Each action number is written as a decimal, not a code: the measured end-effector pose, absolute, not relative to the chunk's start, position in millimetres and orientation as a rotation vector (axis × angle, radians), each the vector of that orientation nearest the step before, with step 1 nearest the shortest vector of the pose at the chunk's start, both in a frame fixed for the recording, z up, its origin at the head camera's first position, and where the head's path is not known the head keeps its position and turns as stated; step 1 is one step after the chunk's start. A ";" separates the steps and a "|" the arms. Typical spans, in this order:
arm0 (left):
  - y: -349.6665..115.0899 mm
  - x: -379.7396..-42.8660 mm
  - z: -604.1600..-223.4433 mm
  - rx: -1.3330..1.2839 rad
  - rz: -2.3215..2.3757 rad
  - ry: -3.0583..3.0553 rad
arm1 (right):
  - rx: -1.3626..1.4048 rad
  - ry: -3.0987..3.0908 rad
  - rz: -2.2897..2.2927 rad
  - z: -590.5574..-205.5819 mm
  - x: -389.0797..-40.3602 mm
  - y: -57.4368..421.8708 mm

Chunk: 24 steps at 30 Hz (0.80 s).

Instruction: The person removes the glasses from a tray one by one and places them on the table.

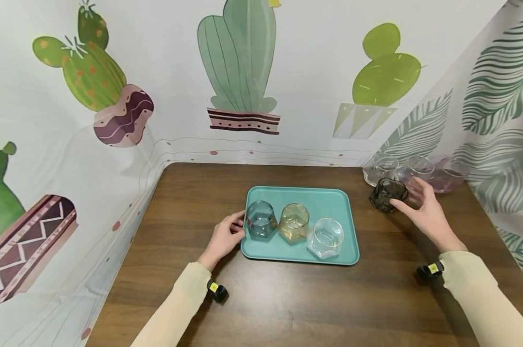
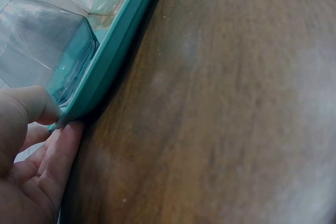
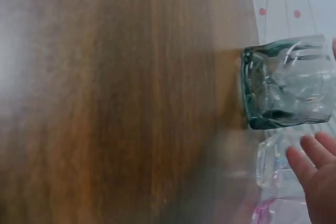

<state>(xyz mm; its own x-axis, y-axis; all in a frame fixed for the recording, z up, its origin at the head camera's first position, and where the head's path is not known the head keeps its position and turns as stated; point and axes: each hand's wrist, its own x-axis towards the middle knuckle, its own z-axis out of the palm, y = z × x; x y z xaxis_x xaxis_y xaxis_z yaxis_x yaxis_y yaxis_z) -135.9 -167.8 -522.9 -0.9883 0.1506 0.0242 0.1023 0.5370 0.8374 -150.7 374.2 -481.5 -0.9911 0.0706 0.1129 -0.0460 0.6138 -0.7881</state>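
Note:
My left hand [image 1: 224, 240] pinches the left edge of a teal tray [image 1: 324, 202]; the left wrist view has the thumb and fingers [image 2: 60, 156] at its rim. Three faceted glasses stand on the tray: a blue-grey glass [image 1: 261, 222] closest to that hand, an amber glass [image 1: 294, 222] and a clear glass [image 1: 325, 241]. To the right of the tray, my right hand [image 1: 428, 214] is spread around a dark, wavy-sided glass [image 1: 383, 195]. In the right wrist view the fingers stand apart from this dark glass [image 3: 286, 85], which is upright on the table.
Behind the dark glass, a clear glass [image 1: 380, 168], another clear glass [image 1: 419, 167] and a pink-purple glass [image 1: 449, 174] line the table's back right edge. A patterned cloth [image 1: 313, 72] hangs behind the brown wooden table [image 1: 287, 308].

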 end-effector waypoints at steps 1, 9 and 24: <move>-167.9 -135.7 -523.0 0.228 1.474 2.709 | -0.014 -2.679 1.296 -479.9 -148.1 373.5; -168.7 -135.6 -524.6 0.218 1.454 2.720 | 0.001 -2.430 1.208 -469.0 -131.4 358.3; -167.6 -136.5 -523.8 0.220 1.461 2.711 | 0.383 -2.486 1.294 -457.9 -102.8 299.1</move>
<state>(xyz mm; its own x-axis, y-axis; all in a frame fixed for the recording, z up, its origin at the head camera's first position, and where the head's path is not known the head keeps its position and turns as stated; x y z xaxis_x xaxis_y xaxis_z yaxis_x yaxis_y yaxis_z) -136.5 -167.6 -523.8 -0.9884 0.1507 0.0199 0.0994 0.5421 0.8344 -102.8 299.1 -457.9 -0.9157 -0.0913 0.3914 -0.3729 0.5562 -0.7427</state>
